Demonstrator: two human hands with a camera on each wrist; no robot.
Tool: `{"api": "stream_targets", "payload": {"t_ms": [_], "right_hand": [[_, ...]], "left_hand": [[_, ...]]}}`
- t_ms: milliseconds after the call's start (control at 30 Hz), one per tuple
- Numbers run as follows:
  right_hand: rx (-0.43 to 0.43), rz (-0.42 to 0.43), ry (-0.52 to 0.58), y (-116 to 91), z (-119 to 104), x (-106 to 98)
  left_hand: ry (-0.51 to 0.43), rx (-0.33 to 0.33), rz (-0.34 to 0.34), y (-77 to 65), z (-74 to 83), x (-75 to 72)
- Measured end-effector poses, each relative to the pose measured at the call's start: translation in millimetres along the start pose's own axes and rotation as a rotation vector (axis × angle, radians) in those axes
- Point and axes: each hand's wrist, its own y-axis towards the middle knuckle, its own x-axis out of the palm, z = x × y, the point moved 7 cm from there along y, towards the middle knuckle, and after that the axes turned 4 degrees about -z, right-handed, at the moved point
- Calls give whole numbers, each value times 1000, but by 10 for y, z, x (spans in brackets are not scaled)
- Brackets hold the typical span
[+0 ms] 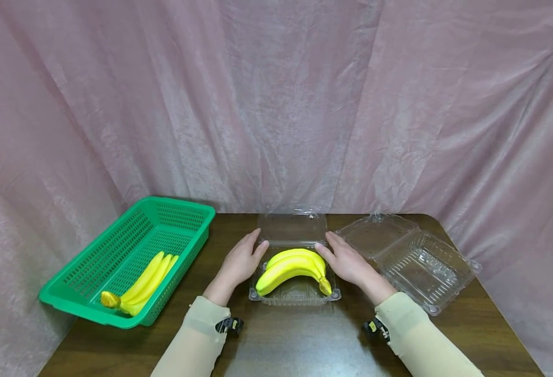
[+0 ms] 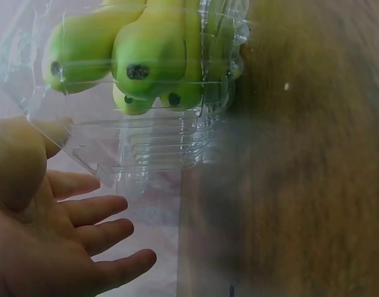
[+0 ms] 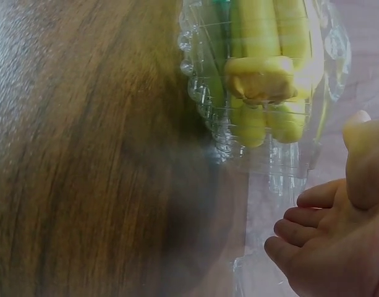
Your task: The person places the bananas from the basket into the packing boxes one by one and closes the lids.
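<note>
A bunch of bananas lies in the base of a clear plastic clamshell box, whose lid stands folded back behind it. My left hand is at the box's left side, fingers extended, thumb over the corner by the hinge. On the opposite side, my right hand has its fingers extended forward and its thumb close to the rim. Neither hand holds anything. Green banana tips show through the box wall in the left wrist view; the brown stem end faces the right wrist camera.
To the left stands a green plastic basket with another banana bunch in it. A second clear clamshell box lies unfolded on the right of the wooden table. A pink curtain hangs behind the table.
</note>
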Motion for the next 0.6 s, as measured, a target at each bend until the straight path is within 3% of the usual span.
{"api": "stream_targets", "payload": {"t_ms": [600], "right_hand": [[-2,37,43,-48,-102,-118]], "left_hand": [[-82,20,60,0,30,-76]]}}
